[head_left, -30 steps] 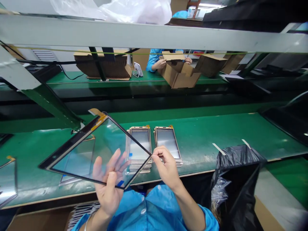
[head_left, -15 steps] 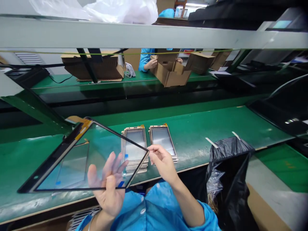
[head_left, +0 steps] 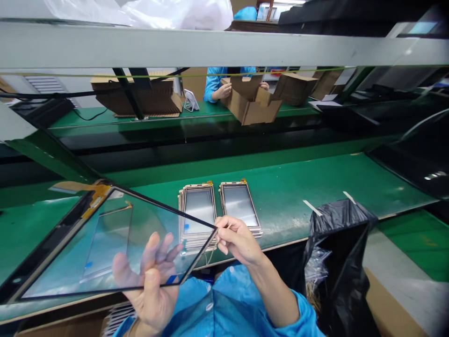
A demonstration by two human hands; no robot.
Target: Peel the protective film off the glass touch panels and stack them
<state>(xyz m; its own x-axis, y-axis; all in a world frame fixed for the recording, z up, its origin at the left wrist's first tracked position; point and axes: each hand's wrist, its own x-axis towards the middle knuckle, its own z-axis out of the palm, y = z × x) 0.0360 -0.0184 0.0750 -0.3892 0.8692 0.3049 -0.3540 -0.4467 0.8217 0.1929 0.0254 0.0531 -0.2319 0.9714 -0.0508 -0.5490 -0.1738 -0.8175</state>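
A clear touch panel [head_left: 115,224] with a black border and an orange flex cable [head_left: 97,194] hangs tilted above the bench. My left hand [head_left: 154,285] holds its lower edge, thumb on the near side and fingers showing through the glass behind. At the panel's right corner, my right hand [head_left: 238,238] pinches with thumb and fingertips. Beyond the panel stand a stack of framed panels [head_left: 199,206] and, to its right, a second stack [head_left: 240,203]. Through the held glass, another panel [head_left: 108,238] shows lying on the bench.
The green bench [head_left: 298,182] runs left to right. A black bag [head_left: 336,220] is taped to its front edge at the right, with clear plastic inside. Across the gap, a co-worker's hands hold a cardboard box [head_left: 257,110]. A pale shelf beam [head_left: 217,49] crosses overhead.
The panel has moved left and nearer, its flex cable end swinging left and down. My left hand has shifted slightly left with it. The right hand stays at the corner.
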